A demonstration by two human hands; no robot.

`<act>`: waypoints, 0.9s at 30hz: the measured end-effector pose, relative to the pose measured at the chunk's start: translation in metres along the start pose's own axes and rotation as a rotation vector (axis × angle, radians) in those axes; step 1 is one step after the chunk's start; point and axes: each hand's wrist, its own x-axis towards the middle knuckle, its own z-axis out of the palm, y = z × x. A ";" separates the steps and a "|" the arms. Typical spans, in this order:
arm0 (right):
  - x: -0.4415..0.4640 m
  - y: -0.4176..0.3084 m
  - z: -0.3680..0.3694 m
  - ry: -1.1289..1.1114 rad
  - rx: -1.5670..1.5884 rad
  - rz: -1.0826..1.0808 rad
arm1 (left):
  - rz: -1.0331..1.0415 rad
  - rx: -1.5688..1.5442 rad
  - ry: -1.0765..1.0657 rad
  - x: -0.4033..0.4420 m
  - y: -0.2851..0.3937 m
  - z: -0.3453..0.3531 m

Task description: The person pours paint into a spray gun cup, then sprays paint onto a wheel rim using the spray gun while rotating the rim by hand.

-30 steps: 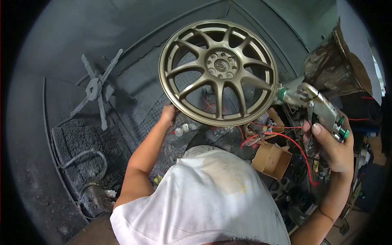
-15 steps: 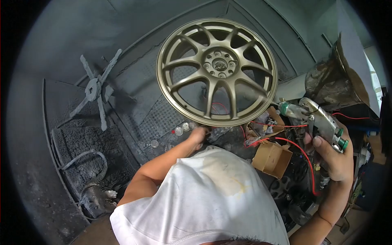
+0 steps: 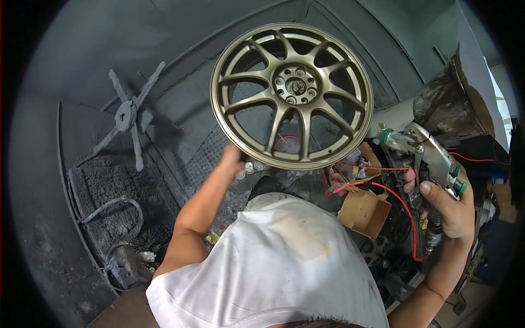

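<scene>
My right hand (image 3: pixel 449 205) grips the spray gun (image 3: pixel 432 154) right of the wheel (image 3: pixel 296 86); left hand (image 3: pixel 232 158) nearer, at its lower left, grip unclear.

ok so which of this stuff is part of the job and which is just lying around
In the job:
- bronze wheel, left hand at its rim
- spray gun, held in the right hand
- red hose, probably the gun's

Apparently just around:
- open cardboard box
- grey metal frame with arms
</scene>
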 end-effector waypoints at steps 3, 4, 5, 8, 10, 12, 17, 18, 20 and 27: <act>0.000 0.003 0.006 -0.029 0.024 -0.019 | -0.033 -0.036 0.029 -0.003 -0.068 -0.001; 0.002 0.001 0.008 -0.012 0.003 -0.014 | -0.005 -0.132 -0.040 -0.023 -0.077 0.019; 0.002 0.002 0.010 0.003 -0.017 -0.009 | 0.019 -0.051 0.002 -0.012 -0.100 0.011; 0.005 0.000 0.011 -0.017 -0.032 0.002 | -0.041 -0.073 -0.083 -0.016 -0.120 0.007; 0.004 0.004 0.013 -0.012 -0.040 0.017 | -0.150 0.250 -0.240 -0.012 -0.120 -0.013; 0.004 0.016 0.014 0.140 -0.018 -0.111 | -0.135 0.205 -0.147 0.015 -0.105 -0.036; 0.007 0.017 -0.002 0.117 -0.023 -0.085 | 0.050 0.021 -0.077 0.027 -0.019 -0.036; 0.006 0.010 -0.006 0.017 -0.031 -0.030 | 0.036 0.106 -0.098 0.027 -0.019 -0.033; 0.007 0.005 -0.003 -0.058 -0.041 0.034 | -0.024 0.086 -0.092 0.025 -0.042 -0.022; 0.001 0.014 0.013 0.179 -0.097 -0.021 | -0.097 0.195 -0.168 -0.027 -0.119 0.013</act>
